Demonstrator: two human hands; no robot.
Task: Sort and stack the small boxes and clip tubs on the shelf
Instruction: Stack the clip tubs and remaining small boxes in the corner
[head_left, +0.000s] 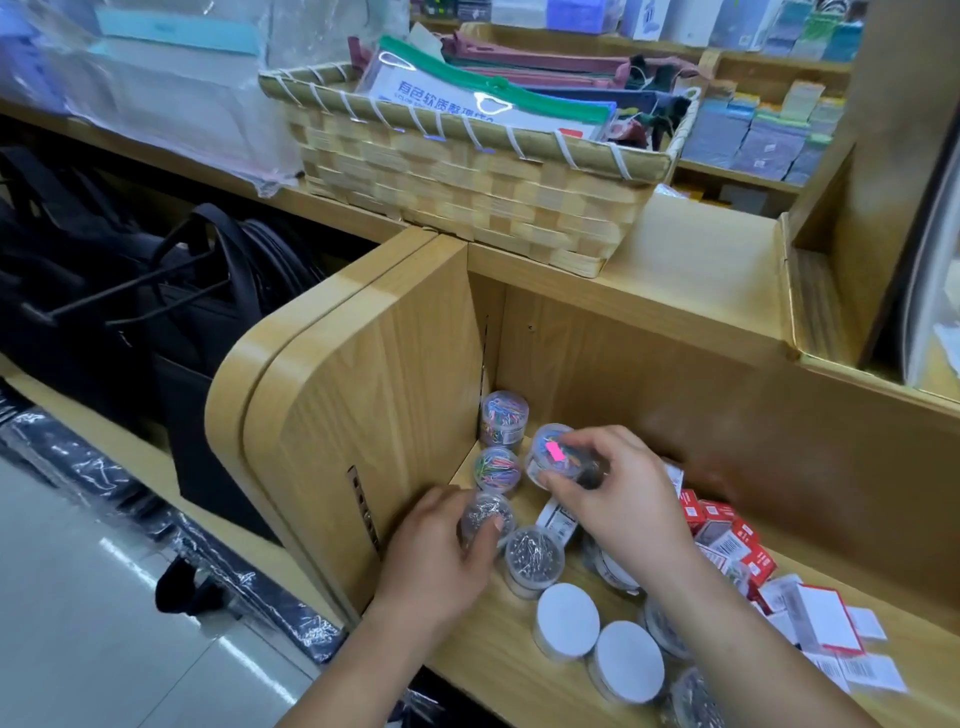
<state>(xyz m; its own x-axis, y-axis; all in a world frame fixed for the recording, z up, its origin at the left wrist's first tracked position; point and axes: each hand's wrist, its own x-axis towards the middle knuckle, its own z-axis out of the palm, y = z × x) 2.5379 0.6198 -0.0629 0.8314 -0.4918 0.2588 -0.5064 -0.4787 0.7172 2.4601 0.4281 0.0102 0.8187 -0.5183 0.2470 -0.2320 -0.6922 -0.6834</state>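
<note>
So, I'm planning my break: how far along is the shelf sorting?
Early. Done: two coloured-clip tubs lined along the divider. In hand: the right hand holds a pink-stickered tub, the left hand a silver-clip tub. Left: loose tubs in front and the jumbled red boxes.

A right hand (618, 493) hides part of the held clip tub (553, 457); a second tub (693, 699) is cut off by the bottom edge, and print on the red-and-white boxes (727, 535) blurs beyond reading.
</note>
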